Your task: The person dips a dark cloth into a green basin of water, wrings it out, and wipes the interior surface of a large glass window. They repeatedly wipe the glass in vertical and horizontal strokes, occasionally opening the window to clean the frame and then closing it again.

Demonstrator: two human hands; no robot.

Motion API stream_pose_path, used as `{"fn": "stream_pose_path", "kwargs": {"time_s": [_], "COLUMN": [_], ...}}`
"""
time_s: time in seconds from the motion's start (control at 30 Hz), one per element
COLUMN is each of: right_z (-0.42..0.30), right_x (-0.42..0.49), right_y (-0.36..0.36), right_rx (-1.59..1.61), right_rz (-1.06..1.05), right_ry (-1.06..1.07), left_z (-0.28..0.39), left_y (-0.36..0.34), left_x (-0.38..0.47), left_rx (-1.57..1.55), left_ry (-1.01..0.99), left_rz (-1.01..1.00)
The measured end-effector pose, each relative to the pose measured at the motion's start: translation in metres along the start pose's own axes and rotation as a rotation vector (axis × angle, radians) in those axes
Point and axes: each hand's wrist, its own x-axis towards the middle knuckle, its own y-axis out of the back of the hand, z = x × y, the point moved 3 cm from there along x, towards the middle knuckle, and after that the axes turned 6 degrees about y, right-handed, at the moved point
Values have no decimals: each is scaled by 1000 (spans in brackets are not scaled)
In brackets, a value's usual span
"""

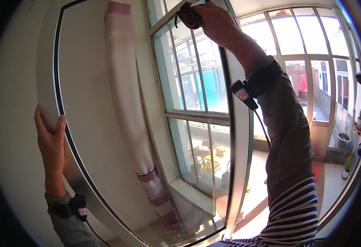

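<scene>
My right hand is raised at the top of the view, its fingers closed on a bunched dark brown cloth near the upper part of a glass pane. On the left, my left hand grips the edge of the pane's pale metal frame, with the thumb on the front by the black seal. Through or in the glass show a white and mauve curtain and a barred window. Whether the cloth touches the glass cannot be told.
Beyond my right arm stands a glazed partition with a door. A potted plant and a grey bucket are at the far right. Part of a red basin shows behind my sleeve. Cabled devices are strapped to both forearms.
</scene>
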Motion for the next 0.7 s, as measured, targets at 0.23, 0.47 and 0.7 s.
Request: {"fn": "stream_pose_path", "kwargs": {"time_s": [0.23, 0.47, 0.7], "right_z": [-72, -151, -253], "right_x": [-125, -254, -447], "right_y": [58, 102, 148], "right_rx": [257, 346, 505], "right_rz": [-110, -186, -263], "right_ry": [-45, -175, -359], "left_z": [-8, -30, -81], "left_y": [-1, 1, 10], "left_x": [4, 12, 42], "left_rx": [-3, 53, 185], "left_ry": [19, -26, -287], "left_rz": [-40, -32, -194]}}
